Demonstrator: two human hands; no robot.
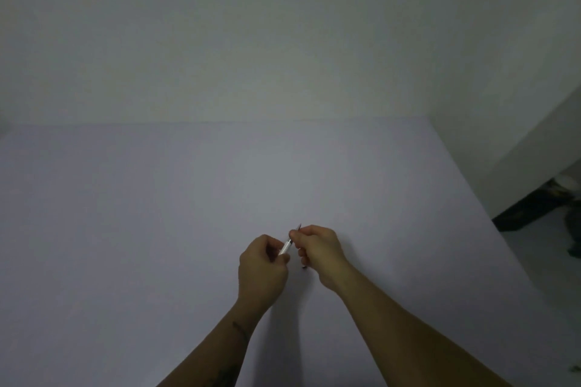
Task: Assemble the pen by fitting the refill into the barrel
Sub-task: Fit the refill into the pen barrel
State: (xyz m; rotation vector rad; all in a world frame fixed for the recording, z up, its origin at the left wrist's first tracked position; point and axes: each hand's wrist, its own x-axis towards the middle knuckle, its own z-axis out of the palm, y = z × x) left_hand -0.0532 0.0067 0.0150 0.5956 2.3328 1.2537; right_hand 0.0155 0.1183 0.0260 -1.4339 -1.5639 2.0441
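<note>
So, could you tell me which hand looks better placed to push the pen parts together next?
The right hand, probably. It pinches the thin dark tip end between its fingertips and can press along the pen's length, while the left hand wraps the pale barrel and steadies it above the table.

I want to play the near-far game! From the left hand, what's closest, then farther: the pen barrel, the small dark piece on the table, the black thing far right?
1. pen barrel: in the left hand fingers.
2. small dark piece: below the right hand.
3. black thing: far right, off the table.
</note>
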